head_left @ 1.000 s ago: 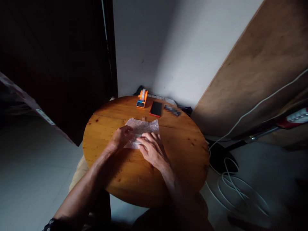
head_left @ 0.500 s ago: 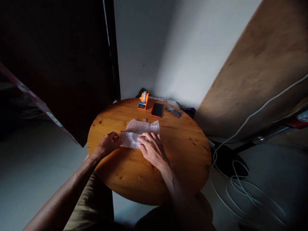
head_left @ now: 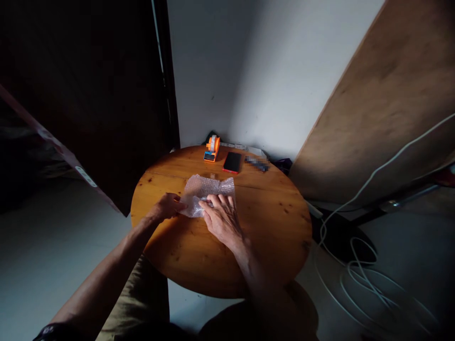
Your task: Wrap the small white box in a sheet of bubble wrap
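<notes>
A sheet of clear bubble wrap (head_left: 206,184) lies on the round wooden table (head_left: 273,222), its near part folded over toward the far side. My left hand (head_left: 168,207) pinches the wrap's left edge between thumb and fingers. Spread over the near right part of the fold is my right hand (head_left: 223,221), palm down, its fingers stretched out and pressing on the wrap. Whether anything is inside the fold cannot be made out.
At the table's far side stand an orange tape dispenser (head_left: 212,148), a phone in a red case (head_left: 232,162) and a pixelated dark item (head_left: 256,164). A white cable (head_left: 359,279) loops on the floor at right. Behind is a wall (head_left: 213,71).
My left hand has moved slightly right and now grips the wrap's left edge with fingers reaching onto it. My right hand has shifted slightly left and forward over the fold.
</notes>
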A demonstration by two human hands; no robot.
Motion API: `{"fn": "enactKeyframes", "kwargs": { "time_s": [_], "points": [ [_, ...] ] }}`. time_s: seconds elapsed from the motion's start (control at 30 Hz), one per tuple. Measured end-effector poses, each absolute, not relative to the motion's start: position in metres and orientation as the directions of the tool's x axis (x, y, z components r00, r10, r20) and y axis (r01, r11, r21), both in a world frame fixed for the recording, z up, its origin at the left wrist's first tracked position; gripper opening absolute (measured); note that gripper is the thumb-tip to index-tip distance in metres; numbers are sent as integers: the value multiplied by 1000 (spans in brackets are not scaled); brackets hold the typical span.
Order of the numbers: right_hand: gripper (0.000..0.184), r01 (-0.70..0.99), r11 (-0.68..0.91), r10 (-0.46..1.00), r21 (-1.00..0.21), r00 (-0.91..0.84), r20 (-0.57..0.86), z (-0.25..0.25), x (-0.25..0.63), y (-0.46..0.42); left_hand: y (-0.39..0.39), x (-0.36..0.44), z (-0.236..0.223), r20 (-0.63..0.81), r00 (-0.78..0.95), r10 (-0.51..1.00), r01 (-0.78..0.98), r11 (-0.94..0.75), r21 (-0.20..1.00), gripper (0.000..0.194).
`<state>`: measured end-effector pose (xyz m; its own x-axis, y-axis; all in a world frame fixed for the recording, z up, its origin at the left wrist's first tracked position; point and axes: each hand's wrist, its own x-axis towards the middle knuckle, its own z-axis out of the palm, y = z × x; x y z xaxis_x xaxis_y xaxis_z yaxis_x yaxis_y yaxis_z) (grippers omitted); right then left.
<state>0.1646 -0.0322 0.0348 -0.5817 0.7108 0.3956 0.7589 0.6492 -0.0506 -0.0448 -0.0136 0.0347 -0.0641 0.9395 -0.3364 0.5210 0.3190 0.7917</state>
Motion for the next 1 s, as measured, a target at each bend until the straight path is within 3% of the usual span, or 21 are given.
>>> {"fn": "enactKeyframes", "kwargs": {
  "time_s": [0.13, 0.5, 0.67, 0.8, 0.9, 1.0],
  "points": [
    [23, 765, 642, 717, -41, -582, 384, 35, 163, -32, -13, -44, 34, -327, -11, 945, 459, 296, 838, 22],
    [20, 784, 621, 733, -7, -577, 359, 37, 159, -33, -5, -13, 35, -228, 12, 973, 231, 220, 948, 14],
    [21, 785, 615, 749, -80, -549, 372, 34, 159, -33, -6, -10, 36, -211, 65, 975, 188, 195, 963, 20],
    [42, 785, 587, 776, -200, -475, 414, 31, 161, -31, -6, -6, 36, -91, 75, 993, 311, 63, 948, 22],
    [51, 771, 582, 786, -260, -451, 422, 29, 163, -27, -7, 1, 36, 46, 25, 999, 534, -52, 844, 20],
    [56, 745, 592, 786, -307, -450, 424, 27, 166, -24, -12, 4, 35, 179, 86, 980, 618, -194, 762, 18]
  ]
}}
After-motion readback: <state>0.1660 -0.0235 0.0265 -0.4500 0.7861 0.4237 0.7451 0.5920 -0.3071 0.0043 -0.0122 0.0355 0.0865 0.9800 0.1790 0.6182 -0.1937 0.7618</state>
